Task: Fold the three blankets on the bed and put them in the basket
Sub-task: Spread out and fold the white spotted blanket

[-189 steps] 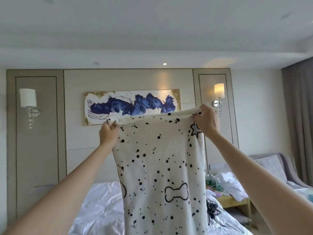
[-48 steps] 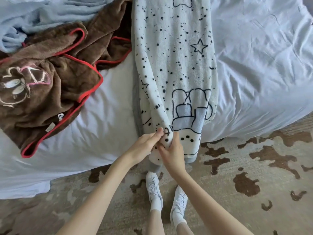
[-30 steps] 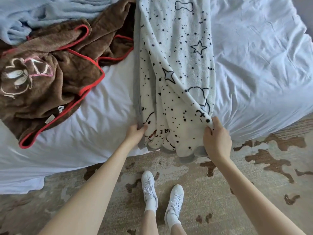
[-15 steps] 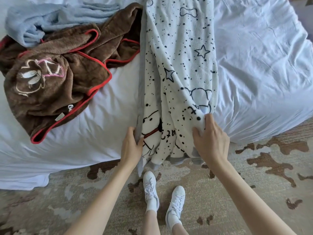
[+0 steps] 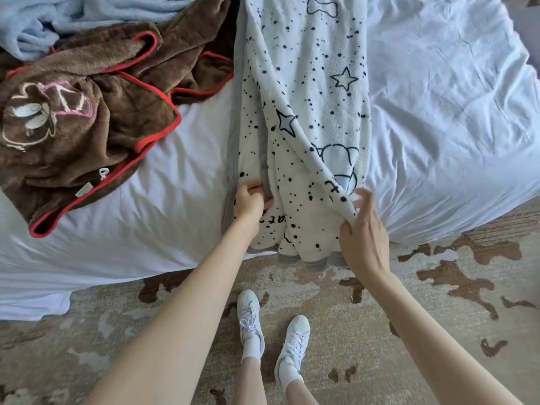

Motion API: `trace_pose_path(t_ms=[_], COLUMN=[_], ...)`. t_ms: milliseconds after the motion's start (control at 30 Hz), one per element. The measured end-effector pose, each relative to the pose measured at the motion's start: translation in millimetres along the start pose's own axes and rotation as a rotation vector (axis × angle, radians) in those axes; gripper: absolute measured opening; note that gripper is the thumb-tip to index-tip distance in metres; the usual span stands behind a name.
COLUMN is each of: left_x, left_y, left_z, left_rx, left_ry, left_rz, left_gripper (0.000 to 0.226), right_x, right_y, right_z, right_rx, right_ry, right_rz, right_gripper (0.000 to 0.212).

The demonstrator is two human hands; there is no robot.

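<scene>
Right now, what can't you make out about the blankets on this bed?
Head view only.
Basket: outside the frame altogether.
Spotted blanket: far end cut by the top edge; lettering partly hidden by folds and the left hand.
Light blue blanket: cut by the top and left edges, partly under the brown blanket.
Its fingertips: tucked into the folds.

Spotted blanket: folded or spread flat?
Partly folded: the spotted blanket lies as a long narrow layered strip on the bed; left hand and right hand hold its near end.
</scene>
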State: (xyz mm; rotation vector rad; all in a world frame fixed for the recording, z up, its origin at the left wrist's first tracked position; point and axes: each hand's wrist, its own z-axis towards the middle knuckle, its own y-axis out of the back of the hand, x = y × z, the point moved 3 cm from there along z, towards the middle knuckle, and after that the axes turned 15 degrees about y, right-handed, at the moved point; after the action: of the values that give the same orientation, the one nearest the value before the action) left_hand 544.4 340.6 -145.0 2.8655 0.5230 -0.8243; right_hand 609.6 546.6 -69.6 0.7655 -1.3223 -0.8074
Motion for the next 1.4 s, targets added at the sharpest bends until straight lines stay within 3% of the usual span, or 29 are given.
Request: trace_pose_path(t_ms=[100,233,300,400,500,600,700,767,867,967,1033,1100,1167,1300,1400], left_x=[-7,-4,6,21,40,63,78,72,49,32,31,37,43,38,25], left_y=[-8,-8,-2,17,49,80,98,93,64,29,6,-9,-14,-9,-1], left_z=[3,3,-2,-10,-16,-7,10,12,-4,-29,-55,-76,-89,-85,-66], left_rx=[0.078,0.136,0.125,-0.085,-0.223,-0.181,-0.114,-0.034,0.054,0.089,0.225,0.386,0.54,0.654,0.547], left_ry=[-0.011,-0.08,-0.103,-0.39,-0.597,-0.467,-0.228,-0.195,-0.156,-0.27,-0.352,-0.344,-0.249,-0.097,-0.087], left_rz=[0.064,0.49,0.688,0.83,0.776,0.886,1.019,0.928,0.547,0.413,0.469,0.588,0.627,0.522,0.404], left_gripper=[0.029,0.052,0.045,0.026,0.034,0.018,0.021,0.026,0.046,0.022,0.012,0.034,0.052,0.056,0.044], right_x=[5,14,18,19,20,27,33,34,33,29,24,19,13,1,-2], right_y=[3,-2,-8,-15,-21,-27,-36,-40,-40,-45,-47,-47,-47,-47,-39], right_z=[0,-4,-6,-5,-8,-16,-25,-28,-24,-19,-13,-8,-3,9,19], right_rx=[-0.023,0.028,0.046,0.001,-0.035,-0.043,-0.038,-0.056,-0.073,0.036,0.098,0.121,0.121,0.101,0.079], right_ry=[0.134,0.277,0.273,0.204,0.153,0.125,0.155,0.148,0.135,0.123,-0.074,-0.313,-0.44,-0.424,-0.348], right_rz=[0.078,0.062,0.052,0.059,0.073,0.133,0.141,0.129,0.061,0.089,0.421,0.804,0.898,0.656,0.532], right_gripper=[0.054,0.044,0.037,0.034,0.044,0.059,0.063,0.06,0.052,0.041,0.022,0.038,0.045,0.021,0.016])
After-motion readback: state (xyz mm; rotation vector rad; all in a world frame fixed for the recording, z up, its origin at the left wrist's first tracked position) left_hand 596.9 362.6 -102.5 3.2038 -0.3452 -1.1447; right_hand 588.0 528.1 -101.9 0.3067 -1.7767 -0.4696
